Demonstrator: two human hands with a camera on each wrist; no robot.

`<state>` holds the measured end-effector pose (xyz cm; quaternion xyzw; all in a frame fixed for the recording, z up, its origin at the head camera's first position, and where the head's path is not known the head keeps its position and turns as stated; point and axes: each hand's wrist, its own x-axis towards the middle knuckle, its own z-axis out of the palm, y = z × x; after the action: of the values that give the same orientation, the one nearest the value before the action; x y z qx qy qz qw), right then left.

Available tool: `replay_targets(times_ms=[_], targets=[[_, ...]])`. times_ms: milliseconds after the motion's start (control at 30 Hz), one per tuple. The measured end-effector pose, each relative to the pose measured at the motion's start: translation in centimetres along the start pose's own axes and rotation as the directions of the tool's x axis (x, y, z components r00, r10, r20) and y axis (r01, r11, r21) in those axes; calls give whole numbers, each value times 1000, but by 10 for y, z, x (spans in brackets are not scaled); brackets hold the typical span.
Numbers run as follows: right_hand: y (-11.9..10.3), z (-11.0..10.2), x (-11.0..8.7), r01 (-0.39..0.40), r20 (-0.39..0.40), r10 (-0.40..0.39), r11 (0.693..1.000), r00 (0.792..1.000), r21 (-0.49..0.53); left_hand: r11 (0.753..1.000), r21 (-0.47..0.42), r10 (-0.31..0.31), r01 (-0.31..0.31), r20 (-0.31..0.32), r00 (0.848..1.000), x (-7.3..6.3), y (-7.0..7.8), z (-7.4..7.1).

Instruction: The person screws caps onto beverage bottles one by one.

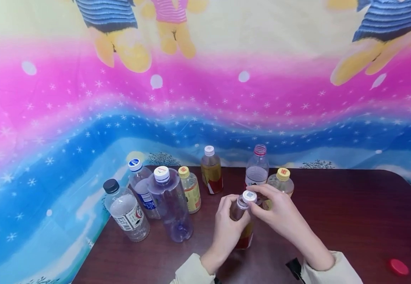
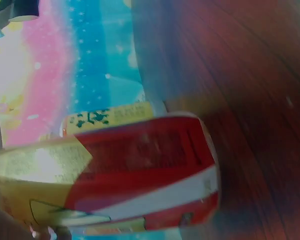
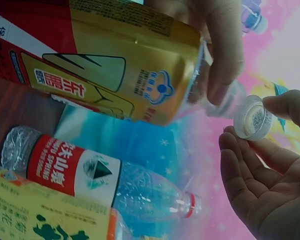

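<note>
A gold-and-red-labelled drink bottle (image 1: pixel 245 238) stands on the table in front of me. My left hand (image 1: pixel 226 225) grips it around the shoulder, just below the neck. Between thumb and fingertips, my right hand (image 1: pixel 280 211) pinches a white bottle cap (image 1: pixel 249 196) at the bottle's mouth. In the right wrist view the cap (image 3: pixel 252 117) sits at the end of the clear neck (image 3: pixel 226 102), slightly tilted and seemingly off the threads. The left wrist view is filled by the bottle's label (image 2: pixel 140 175); little of the left hand shows there.
Bottles stand to the left: a black-capped one (image 1: pixel 127 215), a blue-and-white-capped one (image 1: pixel 145 193), a tall purplish one (image 1: pixel 173 209), a yellow-labelled one (image 1: pixel 192 193). Behind are another gold-and-red bottle (image 1: pixel 212 173), a capless bottle (image 1: pixel 256 173) and a yellow-capped one (image 1: pixel 283 174). A red cap (image 1: pixel 398 267) lies right.
</note>
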<state>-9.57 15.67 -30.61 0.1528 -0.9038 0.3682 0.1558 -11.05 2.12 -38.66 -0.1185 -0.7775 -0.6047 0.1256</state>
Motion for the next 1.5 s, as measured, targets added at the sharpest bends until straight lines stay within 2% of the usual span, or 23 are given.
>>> replay_targets(times_ms=[233, 500, 967, 1267, 1500], targets=[[1, 5, 2, -38, 47, 38, 999, 998, -5, 999, 22, 33, -34, 58, 998, -1, -3, 0], [3, 6, 1, 7, 66, -5, 999, 998, -32, 998, 10, 57, -59, 91, 994, 0, -6, 0], [2, 5, 4, 0, 84, 3, 1000, 996, -25, 997, 41, 62, -66, 93, 994, 1, -5, -3], [1, 5, 5, 24, 84, -22, 999, 996, -23, 990, 85, 104, -109, 66, 992, 0, -7, -4], [2, 7, 6, -1, 107, 2, 1000, 994, -6, 997, 63, 46, -52, 86, 995, 0, -7, -5]])
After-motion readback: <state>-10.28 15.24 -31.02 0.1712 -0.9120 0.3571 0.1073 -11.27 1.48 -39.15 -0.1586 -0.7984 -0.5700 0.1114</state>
